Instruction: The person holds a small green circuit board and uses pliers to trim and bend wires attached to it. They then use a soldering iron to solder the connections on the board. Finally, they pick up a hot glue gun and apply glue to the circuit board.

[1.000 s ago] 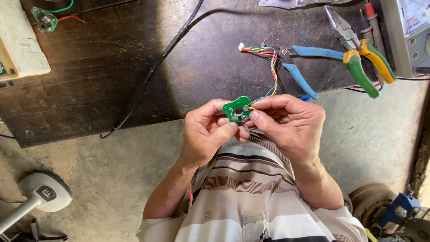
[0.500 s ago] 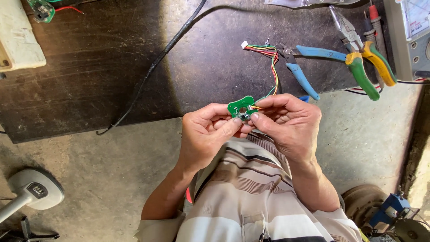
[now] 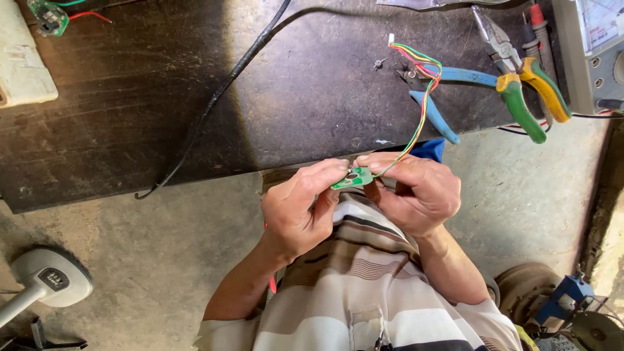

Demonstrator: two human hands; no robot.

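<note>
Both hands pinch a small green circuit board (image 3: 354, 178) just in front of my chest, at the near edge of a dark wooden bench (image 3: 195, 97). My left hand (image 3: 302, 208) grips its left end with thumb and forefinger. My right hand (image 3: 416, 192) holds the right end, where a bundle of thin coloured wires (image 3: 422, 97) leaves the board and arcs up onto the bench to a small white plug (image 3: 391, 40). The board lies nearly flat, its edge toward me.
Blue-handled pliers (image 3: 448, 88) and green-and-yellow pliers (image 3: 526, 84) lie at the bench's right. A meter (image 3: 595, 45) stands far right. A black cable (image 3: 227, 84) crosses the bench. Another green board (image 3: 49, 16) and a pale block (image 3: 19, 62) sit far left. A grey stand base (image 3: 49, 279) rests on the concrete floor.
The board has tipped from facing me to lying nearly flat between my fingers. The wires now rise in a taller loop over the bench. My hands stay in about the same spot.
</note>
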